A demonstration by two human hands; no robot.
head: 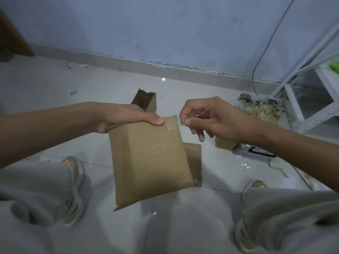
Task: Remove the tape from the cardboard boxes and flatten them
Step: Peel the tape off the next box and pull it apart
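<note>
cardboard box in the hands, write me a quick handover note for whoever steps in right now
Left hand: grips the top edge of the cardboard box, held above the floor.
Right hand: pinches a tape strip at the box's top right corner.
Tape patch remains near that corner.
Done: heap of removed tape by the white shelf.
Left: another box stands behind, unflattened.

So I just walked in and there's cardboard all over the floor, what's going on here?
A person sitting on the tiled floor is stripping tape off a cardboard box. The left hand holds it by its top edge, while the right hand pinches a bit of tape at the top right corner. A shiny tape patch remains nearby. A pile of removed tape lies near the white shelf.
</note>
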